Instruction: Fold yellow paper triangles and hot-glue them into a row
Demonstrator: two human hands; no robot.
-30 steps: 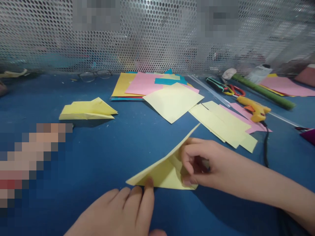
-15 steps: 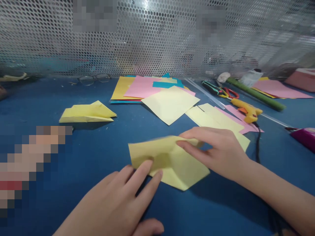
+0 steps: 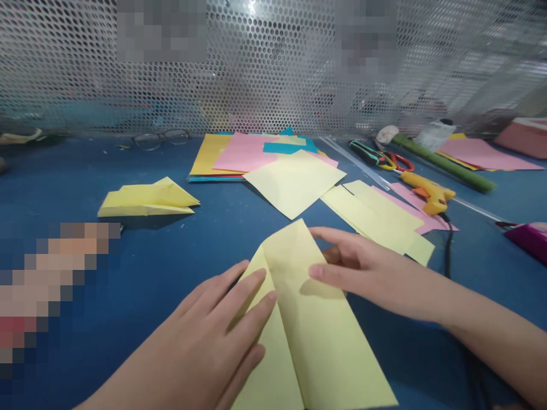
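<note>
A pale yellow sheet of paper (image 3: pixel 329 336), with long creased flaps, lies in front of me and runs off the lower edge of the view. My left hand (image 3: pixel 213 324) rests over its left flap, palm down, fingers spread near the central crease. At the upper right edge of the sheet is my right hand (image 3: pixel 363 267). Its thumb hovers over the paper and casts a shadow, while the other fingers are beyond the edge, partly hidden by it. A folded yellow paper shape (image 3: pixel 147 199) sits farther off on the left.
A stack of coloured paper (image 3: pixel 239 154) and a flat pale sheet (image 3: pixel 294 182) lie at the back. Rightward are more pale strips (image 3: pixel 380 219), a yellow glue gun (image 3: pixel 431 193) with its cord and a green stick (image 3: pixel 444 162). Glasses (image 3: pixel 160 138) lie near the perforated screen (image 3: pixel 273 74).
The yellow sheet has been turned and brought nearer, so its long flaps point toward me. My right hand has let go its pinch on the top edge; my left hand stays on the paper.
</note>
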